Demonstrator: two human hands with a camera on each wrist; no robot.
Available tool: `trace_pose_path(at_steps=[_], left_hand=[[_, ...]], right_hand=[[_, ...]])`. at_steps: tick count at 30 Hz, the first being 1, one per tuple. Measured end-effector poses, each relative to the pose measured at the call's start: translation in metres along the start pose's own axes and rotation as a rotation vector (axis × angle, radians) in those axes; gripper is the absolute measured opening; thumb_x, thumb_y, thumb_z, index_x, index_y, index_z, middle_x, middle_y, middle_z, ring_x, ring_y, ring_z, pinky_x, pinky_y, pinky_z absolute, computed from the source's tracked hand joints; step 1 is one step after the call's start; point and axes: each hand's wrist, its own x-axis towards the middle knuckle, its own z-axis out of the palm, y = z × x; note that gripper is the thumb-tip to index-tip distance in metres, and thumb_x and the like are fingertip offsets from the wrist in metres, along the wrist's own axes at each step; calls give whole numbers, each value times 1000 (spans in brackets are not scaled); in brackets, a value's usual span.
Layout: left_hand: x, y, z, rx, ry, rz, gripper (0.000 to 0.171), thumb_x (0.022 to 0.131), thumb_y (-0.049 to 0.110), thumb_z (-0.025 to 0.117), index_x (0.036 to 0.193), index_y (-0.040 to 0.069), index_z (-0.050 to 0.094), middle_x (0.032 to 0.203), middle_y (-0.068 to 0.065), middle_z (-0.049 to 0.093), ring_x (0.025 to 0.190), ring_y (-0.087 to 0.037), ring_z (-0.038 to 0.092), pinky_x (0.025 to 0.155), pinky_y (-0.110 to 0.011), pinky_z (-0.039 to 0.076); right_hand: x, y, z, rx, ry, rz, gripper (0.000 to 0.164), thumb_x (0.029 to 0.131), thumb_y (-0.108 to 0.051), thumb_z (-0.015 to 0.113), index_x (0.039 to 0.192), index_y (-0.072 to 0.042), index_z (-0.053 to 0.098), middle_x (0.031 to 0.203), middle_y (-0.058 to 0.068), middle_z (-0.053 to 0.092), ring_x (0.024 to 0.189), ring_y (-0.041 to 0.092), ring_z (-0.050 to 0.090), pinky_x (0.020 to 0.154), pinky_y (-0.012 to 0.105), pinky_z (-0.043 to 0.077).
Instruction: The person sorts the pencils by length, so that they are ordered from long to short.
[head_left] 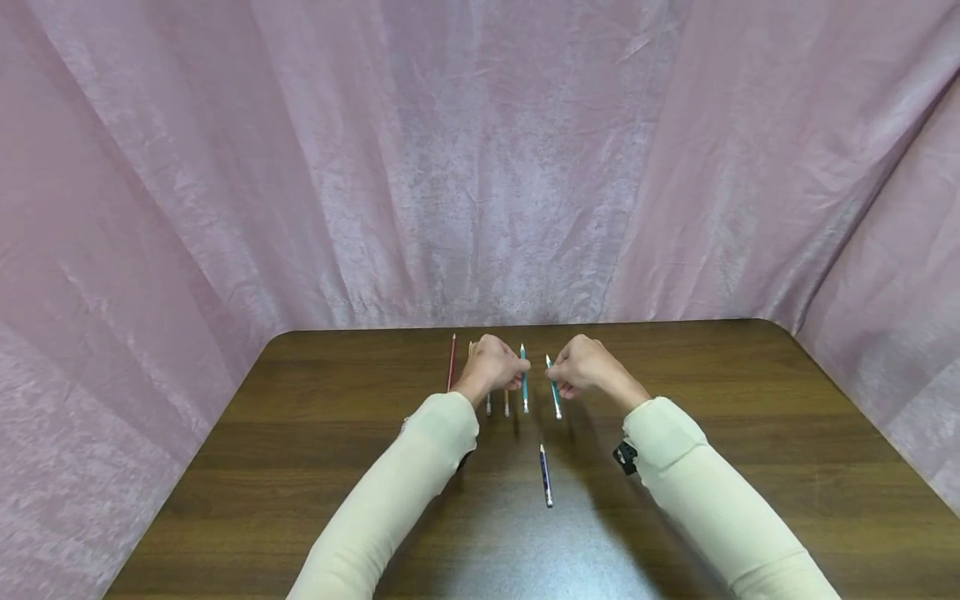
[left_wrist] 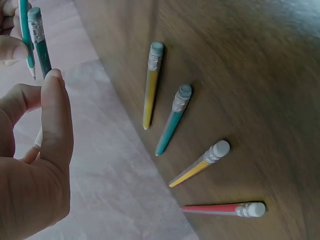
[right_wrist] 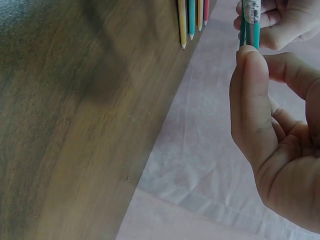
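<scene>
My left hand (head_left: 491, 364) pinches a teal pencil (head_left: 525, 398) between thumb and fingertips, held above the table. To its right, my right hand (head_left: 588, 367) holds a second teal pencil (head_left: 557, 402) in the same kind of pinch. Both point away from me, eraser ends nearer. Beneath and left of the left hand, several pencils lie side by side on the table: a red pencil (left_wrist: 215, 208), a yellow pencil (left_wrist: 192, 172), a teal pencil (left_wrist: 171, 125) and another yellow pencil (left_wrist: 151, 92). The left hand partly hides them in the head view.
A dark blue pencil (head_left: 545, 477) lies alone on the brown wooden table (head_left: 300, 475), nearer to me and between the forearms. Pink curtains (head_left: 480, 167) hang behind the table's far edge and along both sides.
</scene>
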Motion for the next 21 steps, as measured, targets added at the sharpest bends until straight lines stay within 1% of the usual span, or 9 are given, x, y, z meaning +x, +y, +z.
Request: trace_pose_path(at_steps=[3,6,9,12,16,19,21], left_hand=[[5,1,3,-2,15,-14,9,87,4,76,83,-4,75,63,-9,70,67,-26,74,70,-37,61],[8,1,7,-1,36,-26,10,85,3,77,78,-2,74,60,-9,69,63,-25,73,67,-36,61],[11,0,12,12,47,-37,12,85,4,77,75,0,73,58,-8,68,55,-18,70,63,-33,61],[13,0,15,24,56,-39,14,85,4,76,73,0,72,57,-8,68,54,-17,70,61,-30,60],[15,-1,18,72,76,-50,15,86,5,77,72,0,73,57,-8,67,52,-17,69,57,-28,59],[18,-3,21,108,71,-63,17,86,6,76,71,0,73,57,-8,67,51,-16,69,57,-27,59],[20,-4,23,116,63,-64,18,86,6,76,70,0,72,57,-8,68,52,-16,69,58,-27,59]], right_hand=[[1,0,0,7,5,0,14,88,-3,63,87,8,72,64,9,69,52,11,66,58,29,60],[3,1,1,26,10,19,14,88,-3,63,89,9,72,64,9,68,51,10,66,57,28,60],[6,4,2,34,15,37,14,88,-3,64,89,9,72,64,10,68,50,9,65,59,29,60],[8,6,2,33,18,39,14,88,-3,64,89,9,72,64,9,68,49,9,65,58,29,60],[10,10,3,46,20,54,14,88,-2,63,89,9,72,63,9,68,50,9,65,57,27,59],[12,12,3,34,17,66,14,88,-2,63,88,8,72,62,8,68,50,9,65,57,26,59],[13,13,3,27,22,77,14,89,-2,64,87,8,72,62,8,68,49,9,65,56,25,59]])
